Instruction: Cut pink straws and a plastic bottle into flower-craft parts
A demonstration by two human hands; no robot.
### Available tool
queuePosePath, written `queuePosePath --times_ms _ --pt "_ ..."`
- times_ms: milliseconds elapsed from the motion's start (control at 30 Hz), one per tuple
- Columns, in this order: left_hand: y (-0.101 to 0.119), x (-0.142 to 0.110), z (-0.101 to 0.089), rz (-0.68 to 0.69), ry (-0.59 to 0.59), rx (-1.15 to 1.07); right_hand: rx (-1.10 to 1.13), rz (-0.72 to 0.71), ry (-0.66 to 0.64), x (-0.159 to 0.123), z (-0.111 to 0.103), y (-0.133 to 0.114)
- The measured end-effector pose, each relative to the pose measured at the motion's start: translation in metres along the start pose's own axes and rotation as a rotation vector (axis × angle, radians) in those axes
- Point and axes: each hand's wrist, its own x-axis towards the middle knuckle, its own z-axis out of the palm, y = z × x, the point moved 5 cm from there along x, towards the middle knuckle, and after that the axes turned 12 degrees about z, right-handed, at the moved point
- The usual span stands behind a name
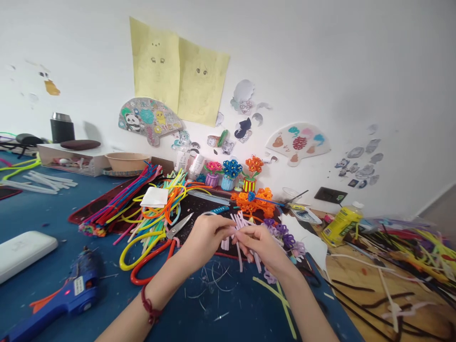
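Observation:
My left hand (210,237) and my right hand (261,244) meet at the fingertips over the front edge of a dark mat. Both are closed in a pinch on a light purple pipe cleaner (234,230), mostly hidden by the fingers. Cut light purple pipe cleaners (240,259) lie just behind and under the fingers. Purple pipe cleaner flowers (281,229) rest beyond my right hand. Left of my left hand lie scissors (180,225) with one yellow and one red handle, blades apart.
A blue glue gun (80,287) with a lit red light lies front left, near a white case (26,254). Bundled pipe cleaners (117,199) fill the left back. Small potted flowers (231,175) stand by the wall. A yellow bottle (342,225) leans at right.

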Motion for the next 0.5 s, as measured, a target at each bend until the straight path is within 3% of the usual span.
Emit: queuePosePath --times_ms 133,500 --pt "-0.004 0.0 -0.0051 -0.036 0.033 0.041 -0.021 -0.008 0.049 0.0013 -0.0005 -0.0011" --pt "0.0047 -0.0016 -0.0037 0.211 0.01 0.081 0.013 -0.028 0.023 -0.0031 -0.0014 -0.0061"
